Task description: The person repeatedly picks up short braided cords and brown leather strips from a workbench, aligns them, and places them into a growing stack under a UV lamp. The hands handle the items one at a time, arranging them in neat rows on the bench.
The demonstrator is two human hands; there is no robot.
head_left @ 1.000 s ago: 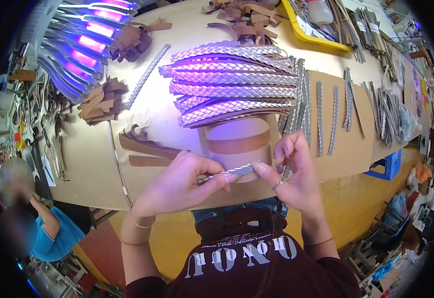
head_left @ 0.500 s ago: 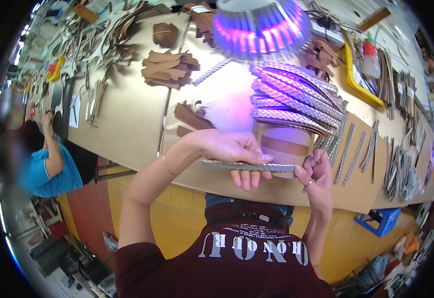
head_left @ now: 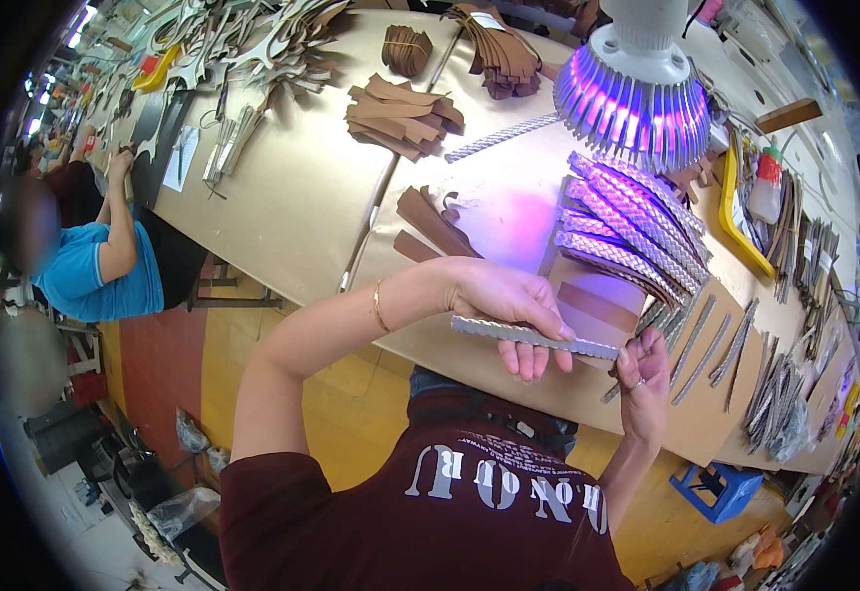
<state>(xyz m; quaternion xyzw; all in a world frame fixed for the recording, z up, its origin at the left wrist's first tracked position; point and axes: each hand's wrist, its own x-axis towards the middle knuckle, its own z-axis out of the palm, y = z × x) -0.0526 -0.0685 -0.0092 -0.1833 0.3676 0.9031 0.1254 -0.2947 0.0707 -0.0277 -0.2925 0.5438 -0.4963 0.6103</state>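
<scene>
A silver-grey braided strap (head_left: 494, 330) is stretched between my hands over the table's near edge, sloping slightly down to the right. My left hand (head_left: 511, 307) grips it with the thumb on top and the fingers underneath. At its right end, my right hand (head_left: 643, 384) pinches the strap between thumb and fingers. Just beyond them, a pile of braided straps (head_left: 637, 231) lies fanned over a pale, rounded block with a brown band (head_left: 597, 305) across it. A finned lamp (head_left: 637, 113) throws violet light on the pile.
Brown leather strips (head_left: 405, 116) lie in stacks at the far left of the table (head_left: 292, 227). Loose braided straps (head_left: 710, 345) and a yellow tray (head_left: 740, 217) are on the right. A blue stool (head_left: 720, 491) stands below. A person in a blue shirt (head_left: 100, 271) sits at left.
The view has shifted, so the table things appear farther right and the lamp shows more fully. Both hands keep their hold on the strap, which now tilts more down to the right.
</scene>
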